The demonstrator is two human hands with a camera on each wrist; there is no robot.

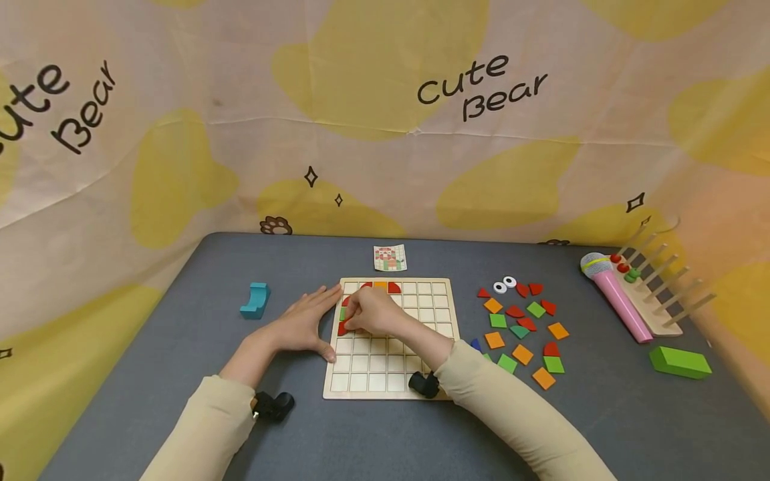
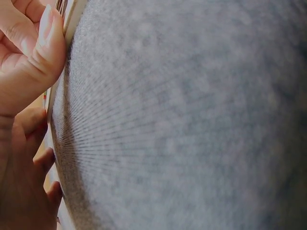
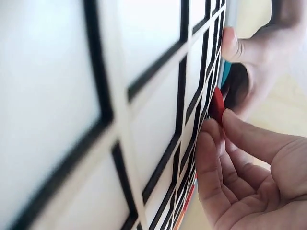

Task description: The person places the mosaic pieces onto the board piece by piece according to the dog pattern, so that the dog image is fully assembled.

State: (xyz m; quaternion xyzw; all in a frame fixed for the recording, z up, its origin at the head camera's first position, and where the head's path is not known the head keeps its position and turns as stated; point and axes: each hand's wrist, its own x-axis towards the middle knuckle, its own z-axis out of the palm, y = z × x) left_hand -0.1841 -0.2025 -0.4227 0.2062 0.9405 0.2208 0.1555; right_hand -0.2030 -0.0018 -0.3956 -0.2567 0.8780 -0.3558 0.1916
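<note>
A wooden grid board (image 1: 375, 383) with square cells lies in front of me. My left hand (image 1: 303, 322) rests along its left edge, fingers spread and thumb lower down on the rim. Over the board's left column, my right hand (image 1: 375, 311) pinches a red piece with a rounded side (image 3: 218, 106) between thumb and fingers; in the right wrist view the piece stands tilted at the grid. Just above it in that column are a green square (image 1: 343, 313) and another red piece (image 1: 345, 301), partly covered by the hand. Along the top row sit an orange square (image 1: 380, 284) and a red quarter-round (image 1: 394, 288).
A small pattern card (image 1: 390, 258) lies behind the board. Loose coloured pieces (image 1: 522, 354) are scattered to the right. Farther right are a pink microphone (image 1: 622, 304), a pegged wooden stand (image 1: 668, 326) and a green block (image 1: 680, 362). At left sits a teal block (image 1: 256, 300).
</note>
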